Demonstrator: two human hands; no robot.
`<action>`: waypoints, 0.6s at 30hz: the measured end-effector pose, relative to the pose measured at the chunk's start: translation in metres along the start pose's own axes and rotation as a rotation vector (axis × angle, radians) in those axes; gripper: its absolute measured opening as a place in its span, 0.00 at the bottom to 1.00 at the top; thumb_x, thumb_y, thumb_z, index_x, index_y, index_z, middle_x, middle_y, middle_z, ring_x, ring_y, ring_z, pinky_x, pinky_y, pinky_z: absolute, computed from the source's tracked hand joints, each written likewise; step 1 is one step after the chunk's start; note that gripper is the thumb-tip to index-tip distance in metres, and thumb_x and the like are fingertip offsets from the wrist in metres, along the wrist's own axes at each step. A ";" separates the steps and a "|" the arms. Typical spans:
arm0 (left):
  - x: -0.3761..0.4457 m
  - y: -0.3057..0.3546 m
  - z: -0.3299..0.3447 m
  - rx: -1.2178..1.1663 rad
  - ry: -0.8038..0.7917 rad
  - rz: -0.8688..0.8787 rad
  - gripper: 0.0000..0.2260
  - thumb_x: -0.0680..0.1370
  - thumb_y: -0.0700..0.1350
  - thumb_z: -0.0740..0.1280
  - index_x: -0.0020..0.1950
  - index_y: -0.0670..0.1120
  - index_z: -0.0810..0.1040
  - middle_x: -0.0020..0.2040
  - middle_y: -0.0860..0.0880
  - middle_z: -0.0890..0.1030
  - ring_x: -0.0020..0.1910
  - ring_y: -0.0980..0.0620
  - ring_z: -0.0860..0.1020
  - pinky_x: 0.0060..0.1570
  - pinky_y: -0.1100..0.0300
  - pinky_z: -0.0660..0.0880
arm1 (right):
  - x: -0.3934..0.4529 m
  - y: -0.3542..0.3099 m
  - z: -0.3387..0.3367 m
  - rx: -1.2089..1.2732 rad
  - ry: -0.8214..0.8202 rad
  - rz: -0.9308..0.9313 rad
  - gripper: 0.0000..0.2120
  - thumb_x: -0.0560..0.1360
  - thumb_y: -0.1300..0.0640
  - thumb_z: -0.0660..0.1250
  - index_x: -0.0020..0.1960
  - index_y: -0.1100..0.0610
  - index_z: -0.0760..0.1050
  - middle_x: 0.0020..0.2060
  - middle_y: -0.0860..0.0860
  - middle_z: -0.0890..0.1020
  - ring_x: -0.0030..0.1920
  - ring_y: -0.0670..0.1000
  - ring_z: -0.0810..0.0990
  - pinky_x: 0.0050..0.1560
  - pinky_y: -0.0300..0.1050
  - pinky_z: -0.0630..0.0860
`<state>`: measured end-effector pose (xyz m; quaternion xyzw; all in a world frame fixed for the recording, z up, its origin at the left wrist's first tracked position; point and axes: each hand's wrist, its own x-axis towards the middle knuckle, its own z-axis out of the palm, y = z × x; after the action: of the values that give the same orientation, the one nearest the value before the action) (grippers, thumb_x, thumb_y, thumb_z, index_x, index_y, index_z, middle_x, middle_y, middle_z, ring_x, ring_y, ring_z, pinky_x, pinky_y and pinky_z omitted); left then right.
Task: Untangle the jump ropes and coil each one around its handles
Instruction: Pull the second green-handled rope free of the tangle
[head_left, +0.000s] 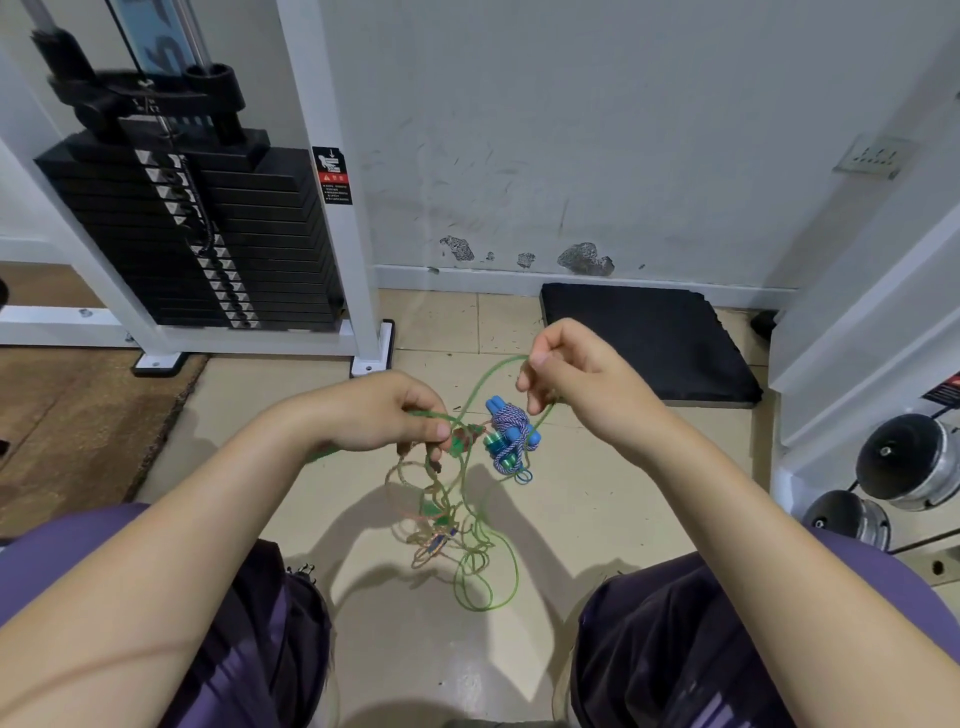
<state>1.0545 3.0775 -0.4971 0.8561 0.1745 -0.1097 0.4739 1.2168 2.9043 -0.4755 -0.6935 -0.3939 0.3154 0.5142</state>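
Note:
A green jump rope (483, 587) runs in loops from both hands down to the floor between my knees. My left hand (395, 415) pinches it together with a beige braided rope (415, 540) and a green handle (457, 444) just below the fingers. My right hand (566, 374) is raised higher and holds a loop of the green rope. On the floor beyond lies a blue rope (506, 436), coiled around its blue handles. The green and beige ropes are knotted together in a hanging tangle.
A white weight machine with a black plate stack (197, 228) stands at the back left. A black mat (649, 343) lies against the wall at the back right. Chrome dumbbells (904, 462) sit at the right. My knees frame the tiled floor (597, 509).

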 end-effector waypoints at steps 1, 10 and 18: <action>0.001 0.001 0.000 -0.035 0.043 0.014 0.08 0.80 0.44 0.68 0.45 0.42 0.83 0.42 0.45 0.85 0.34 0.53 0.73 0.38 0.63 0.72 | 0.000 0.000 0.000 0.034 -0.013 0.028 0.04 0.79 0.66 0.61 0.50 0.59 0.70 0.38 0.53 0.81 0.34 0.51 0.78 0.40 0.40 0.75; 0.002 0.012 0.007 -0.243 0.040 0.089 0.09 0.78 0.48 0.69 0.45 0.44 0.83 0.29 0.47 0.73 0.25 0.55 0.64 0.25 0.64 0.58 | -0.006 0.000 0.012 -0.124 -0.103 -0.057 0.20 0.70 0.62 0.76 0.58 0.54 0.74 0.49 0.53 0.76 0.33 0.46 0.77 0.36 0.37 0.75; 0.002 0.015 0.011 -0.335 0.088 0.134 0.11 0.81 0.45 0.65 0.44 0.42 0.83 0.28 0.50 0.71 0.26 0.55 0.63 0.26 0.65 0.59 | -0.004 0.009 0.023 -0.082 -0.178 0.012 0.17 0.68 0.61 0.78 0.47 0.54 0.71 0.33 0.52 0.75 0.34 0.52 0.71 0.38 0.50 0.71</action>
<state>1.0624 3.0609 -0.4919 0.7789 0.1534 -0.0097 0.6081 1.1977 2.9097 -0.4903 -0.6856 -0.4463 0.3626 0.4464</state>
